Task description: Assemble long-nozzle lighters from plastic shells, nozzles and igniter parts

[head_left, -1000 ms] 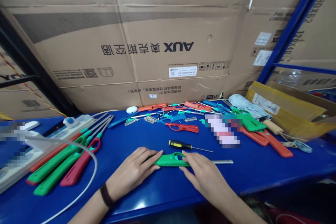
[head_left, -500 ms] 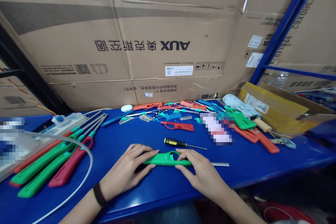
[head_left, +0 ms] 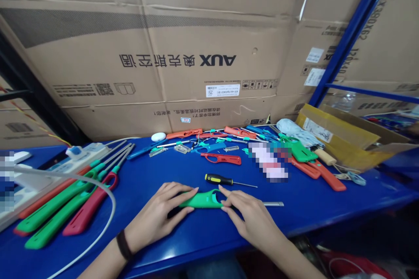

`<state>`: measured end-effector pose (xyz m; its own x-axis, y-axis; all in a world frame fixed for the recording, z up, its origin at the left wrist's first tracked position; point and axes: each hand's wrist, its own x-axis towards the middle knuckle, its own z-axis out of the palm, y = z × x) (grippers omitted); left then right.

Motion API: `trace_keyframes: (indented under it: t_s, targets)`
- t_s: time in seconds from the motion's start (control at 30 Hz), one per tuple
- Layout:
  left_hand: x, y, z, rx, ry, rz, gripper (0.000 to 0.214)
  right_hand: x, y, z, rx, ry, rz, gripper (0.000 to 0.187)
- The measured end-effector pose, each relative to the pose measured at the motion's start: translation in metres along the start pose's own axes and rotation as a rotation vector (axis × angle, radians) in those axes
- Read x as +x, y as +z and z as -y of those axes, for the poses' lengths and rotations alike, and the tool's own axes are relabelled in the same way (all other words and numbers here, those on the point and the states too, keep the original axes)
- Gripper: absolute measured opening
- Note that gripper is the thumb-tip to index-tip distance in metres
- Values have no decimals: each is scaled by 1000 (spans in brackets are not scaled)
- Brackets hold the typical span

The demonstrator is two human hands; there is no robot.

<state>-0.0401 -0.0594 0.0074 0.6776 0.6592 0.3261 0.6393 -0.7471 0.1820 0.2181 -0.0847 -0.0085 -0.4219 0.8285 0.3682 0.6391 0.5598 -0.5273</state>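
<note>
Two hands on one green casing (head_left: 201, 200), right here at the near side of the blue table (head_left: 196, 244)! The left hand (head_left: 157, 213) wraps the casing's left end, fingers pressed together across the top. The right hand (head_left: 250, 220) takes the other end, forefinger and thumb pinching it, remaining fingers slightly spread. A metal rod (head_left: 273, 204) sticks out past that right hand. A black wristband (head_left: 123, 245) circles the left wrist. Just beyond lies a yellow-and-black screwdriver (head_left: 218, 179), then a red casing (head_left: 221, 158). Off left, green and red handles (head_left: 55, 209) sit under a white cable (head_left: 109, 209). Further back come a power strip (head_left: 85, 151), a yellow box (head_left: 337, 133) and a big AUX carton (head_left: 216, 56).
</note>
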Motion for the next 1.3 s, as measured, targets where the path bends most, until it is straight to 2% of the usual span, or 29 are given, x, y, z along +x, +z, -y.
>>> trace_keyframes:
  t_s: [0.2,0.3,0.4,0.53,0.6,0.73,0.9,1.03,1.17,1.23,1.3]
  targets:
    - [4,0,-1,115,35,-15,36,10,-7,2,-61,59,81,25]
    - [4,5,-1,213,85,-69,34,10,-3,-2,-144,-26,102,30]
    - [3,9,-1,338,177,-128,34,9,6,-7,-231,-132,53,41]
    - [5,9,-3,498,296,-189,32,10,13,-10,-315,-246,-22,23]
    - [7,8,-4,524,335,-193,31,12,14,-11,-356,-308,-41,20]
    - [13,8,-2,444,347,-157,28,18,14,-12,-386,-346,-59,24]
    - [15,9,-2,281,291,-158,23,19,12,-7,-264,-384,-77,25]
    - [13,9,-3,229,315,-190,19,16,12,-4,-210,-389,-54,30]
    - [11,9,-5,181,335,-200,20,20,13,3,-238,-348,-8,26]
    - [10,8,-5,169,336,-230,19,22,9,12,-307,-343,-45,26]
    - [7,7,-6,175,323,-300,18,20,-2,21,-368,-389,-146,27]
